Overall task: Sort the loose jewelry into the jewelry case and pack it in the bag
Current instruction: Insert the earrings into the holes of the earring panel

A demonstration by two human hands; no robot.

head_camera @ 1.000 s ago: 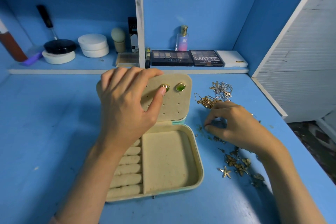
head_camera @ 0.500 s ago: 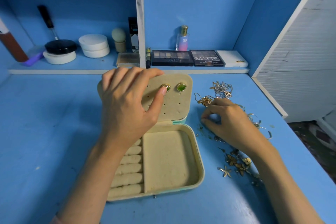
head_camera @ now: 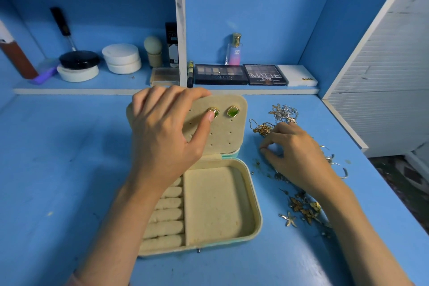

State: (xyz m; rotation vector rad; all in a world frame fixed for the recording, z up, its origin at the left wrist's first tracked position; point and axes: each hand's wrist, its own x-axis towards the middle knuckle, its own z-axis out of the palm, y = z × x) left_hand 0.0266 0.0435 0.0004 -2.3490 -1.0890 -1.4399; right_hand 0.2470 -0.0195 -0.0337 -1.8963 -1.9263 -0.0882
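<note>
Desk [head_camera: 58, 169]: blue painted surface, backed by a low shelf [head_camera: 81, 87] carrying cosmetics, among them two eyeshadow palettes [head_camera: 220, 74] lying flat.

Jewelry case [head_camera: 256, 204]: stands open at the centre of the desk. The base shows a row of ring rolls [head_camera: 164, 216] on the left and one plain compartment on the right, with nothing seen in it. The padded lid panel [head_camera: 229, 141] is raised at the far side, its face pierced with small holes.

Left hand [head_camera: 162, 137]: grip closed on the lid panel, fingers curled over its top edge, thumb tip pressed on the left earring [head_camera: 216, 112].

Right hand [head_camera: 299, 155]: rests on the desk just right of the case, among the loose jewelry [head_camera: 301, 210]. Thumb and forefinger tips are drawn together at the surface (whether the grip has a piece between them cannot be told; anything there is too small to see).

Loose jewelry: scattered on the desk right of the case, outside it. A tangle of chains [head_camera: 283, 112] lies at the far end; gold flower and star shaped pieces lie nearer.

Right earring [head_camera: 232, 112]: green stone, gold rim, seated in the lid panel beside its partner.
</note>
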